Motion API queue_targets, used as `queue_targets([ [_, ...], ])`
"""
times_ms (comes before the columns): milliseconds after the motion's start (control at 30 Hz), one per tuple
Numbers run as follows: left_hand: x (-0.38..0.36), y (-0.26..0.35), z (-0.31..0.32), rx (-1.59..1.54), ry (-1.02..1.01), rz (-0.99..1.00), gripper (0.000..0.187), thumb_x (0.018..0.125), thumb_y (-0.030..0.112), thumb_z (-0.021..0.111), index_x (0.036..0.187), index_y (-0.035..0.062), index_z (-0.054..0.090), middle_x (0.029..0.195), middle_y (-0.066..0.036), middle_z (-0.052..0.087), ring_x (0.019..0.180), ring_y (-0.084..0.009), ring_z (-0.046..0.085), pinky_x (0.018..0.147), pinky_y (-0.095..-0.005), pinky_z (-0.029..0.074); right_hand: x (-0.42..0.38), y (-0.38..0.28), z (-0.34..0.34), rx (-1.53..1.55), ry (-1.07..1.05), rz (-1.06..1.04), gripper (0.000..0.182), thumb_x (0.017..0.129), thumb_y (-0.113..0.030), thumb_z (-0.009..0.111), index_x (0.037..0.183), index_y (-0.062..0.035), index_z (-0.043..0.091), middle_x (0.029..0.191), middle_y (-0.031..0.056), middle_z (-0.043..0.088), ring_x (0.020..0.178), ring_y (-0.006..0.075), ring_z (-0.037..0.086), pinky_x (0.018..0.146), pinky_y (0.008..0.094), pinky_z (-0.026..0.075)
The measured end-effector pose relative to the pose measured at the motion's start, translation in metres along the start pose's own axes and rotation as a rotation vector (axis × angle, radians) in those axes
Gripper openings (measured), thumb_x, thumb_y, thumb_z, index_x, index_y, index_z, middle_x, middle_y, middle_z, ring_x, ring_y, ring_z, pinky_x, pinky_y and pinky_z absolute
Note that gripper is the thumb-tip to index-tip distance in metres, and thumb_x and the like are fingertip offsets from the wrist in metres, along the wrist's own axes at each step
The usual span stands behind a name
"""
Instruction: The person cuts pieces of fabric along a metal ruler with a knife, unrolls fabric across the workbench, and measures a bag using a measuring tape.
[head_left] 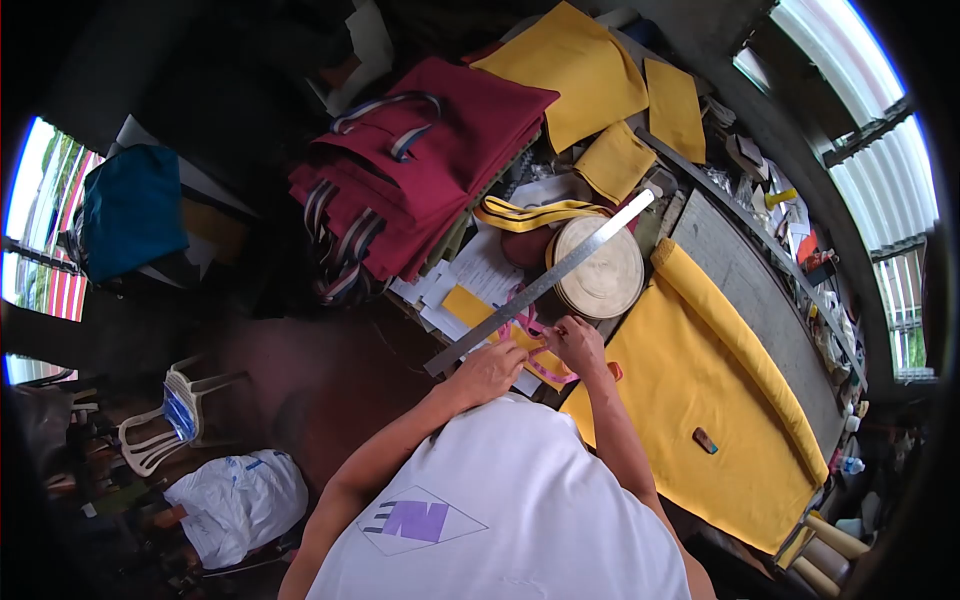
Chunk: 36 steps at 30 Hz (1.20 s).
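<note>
A pink tape measure [562,377] curls between my two hands over yellow fabric pieces and papers. My left hand [490,369] is closed with its fingertips on the tape. Just to its right, my right hand [577,346] pinches the tape with bent fingers. Beyond both hands a long steel ruler [560,276] lies slantwise, its upper part across a round roll of cream webbing [606,272]. Yellow striped straps [530,215] rest behind the roll. To the right, yellow cloth [670,370] is spread out, rolled up along its far edge, with a small dark object [705,440] on it.
Maroon bags [440,150] with striped handles are stacked at the back left. Yellow fabric pieces [575,75] lie behind them. A metal bar [740,225] runs along the table's far side. A plastic chair [175,415] and a white sack [240,505] stand at left.
</note>
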<state>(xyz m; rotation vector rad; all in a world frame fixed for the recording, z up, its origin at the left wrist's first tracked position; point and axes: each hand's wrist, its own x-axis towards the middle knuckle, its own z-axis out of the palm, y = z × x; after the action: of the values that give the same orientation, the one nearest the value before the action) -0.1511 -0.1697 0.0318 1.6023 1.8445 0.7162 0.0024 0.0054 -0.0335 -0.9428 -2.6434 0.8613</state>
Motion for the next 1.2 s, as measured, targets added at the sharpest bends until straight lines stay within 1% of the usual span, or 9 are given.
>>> queue_targets([
  [300,0.012,0.0,-0.081,-0.062,0.44,0.084,0.014,0.087,0.002,0.063,0.102,0.0008,0.063,0.097,-0.015,0.062,0.094,-0.0331,0.063,0.084,-0.0413,0.051,-0.061,-0.034,-0.035,0.154,0.263,0.171,0.016,0.087,-0.015,0.073,0.084,-0.0017,0.066,0.073,0.0121,0.063,0.061,0.0268,0.06,0.058,0.0362,0.046],
  [500,0.102,-0.035,-0.234,0.527,0.963,-0.043,0.021,0.084,0.01,0.069,0.104,0.0047,0.064,0.101,-0.013,0.064,0.093,-0.0347,0.063,0.092,-0.0467,0.046,-0.08,-0.024,-0.011,0.164,0.398,0.215,0.015,0.087,-0.011,0.073,0.084,0.0027,0.066,0.068,0.0115,0.062,0.058,0.0194,0.057,0.057,0.0322,0.045],
  [567,0.146,-0.076,-0.247,0.778,0.895,-0.124,0.027,0.084,0.014,0.069,0.108,0.0055,0.063,0.105,-0.014,0.064,0.096,-0.035,0.063,0.094,-0.046,0.045,-0.076,-0.024,-0.006,0.203,0.388,0.268,0.014,0.088,-0.01,0.072,0.084,0.0028,0.066,0.067,0.0105,0.062,0.058,0.0163,0.056,0.056,0.0309,0.045],
  [667,0.173,-0.104,-0.264,0.725,0.337,-0.467,0.032,0.084,0.015,0.069,0.113,0.0063,0.061,0.108,-0.017,0.064,0.1,-0.0343,0.063,0.095,-0.0481,0.044,-0.064,-0.024,-0.002,0.215,0.401,0.289,0.015,0.088,-0.009,0.072,0.082,0.0028,0.065,0.065,0.0086,0.059,0.059,0.0122,0.055,0.057,0.0288,0.044],
  [767,0.126,-0.085,-0.262,0.449,1.028,-0.171,0.034,0.084,0.01,0.067,0.116,0.0053,0.059,0.108,-0.02,0.064,0.098,-0.0338,0.065,0.092,-0.0472,0.046,-0.058,-0.023,-0.003,0.272,0.46,0.366,0.015,0.087,-0.008,0.072,0.082,0.0026,0.064,0.067,0.0059,0.06,0.059,0.0095,0.054,0.056,0.0272,0.044],
  [867,0.043,-0.091,-0.237,-0.089,1.414,-0.215,0.027,0.09,-0.002,0.054,0.118,0.0015,0.056,0.101,-0.015,0.063,0.081,-0.0238,0.065,0.078,-0.034,0.051,-0.049,-0.033,-0.016,0.326,0.574,0.411,0.01,0.088,-0.006,0.071,0.085,0.0014,0.064,0.071,0.0034,0.062,0.06,0.0079,0.053,0.057,0.0257,0.044],
  [933,-0.016,-0.106,-0.203,-0.631,1.491,-0.435,0.025,0.096,0.004,0.05,0.121,0.0001,0.053,0.098,-0.009,0.058,0.075,-0.0148,0.058,0.075,-0.0323,0.053,-0.05,-0.028,-0.02,0.425,0.653,0.437,0.005,0.089,-0.003,0.069,0.088,0.0,0.064,0.075,0.0016,0.062,0.064,0.0075,0.054,0.057,0.025,0.045],
  [1033,-0.078,-0.13,-0.138,-1.255,1.591,-0.665,0.019,0.098,0.01,0.047,0.115,0.0047,0.055,0.098,-0.01,0.059,0.073,-0.019,0.06,0.073,-0.0362,0.055,-0.044,-0.017,-0.029,0.532,0.726,0.426,0.005,0.09,0.001,0.065,0.093,-0.0025,0.063,0.083,-0.0013,0.061,0.071,0.0073,0.054,0.062,0.0237,0.045],
  [1200,-0.13,-0.168,-0.104,-1.543,1.445,-0.857,0.012,0.098,0.013,0.049,0.104,0.0065,0.057,0.092,-0.011,0.062,0.071,-0.0218,0.061,0.071,-0.0406,0.055,-0.015,-0.003,-0.078,0.624,0.858,0.412,0.006,0.091,0.0,0.065,0.093,-0.0047,0.061,0.089,-0.0025,0.056,0.083,0.0069,0.049,0.076,0.0236,0.042],
])
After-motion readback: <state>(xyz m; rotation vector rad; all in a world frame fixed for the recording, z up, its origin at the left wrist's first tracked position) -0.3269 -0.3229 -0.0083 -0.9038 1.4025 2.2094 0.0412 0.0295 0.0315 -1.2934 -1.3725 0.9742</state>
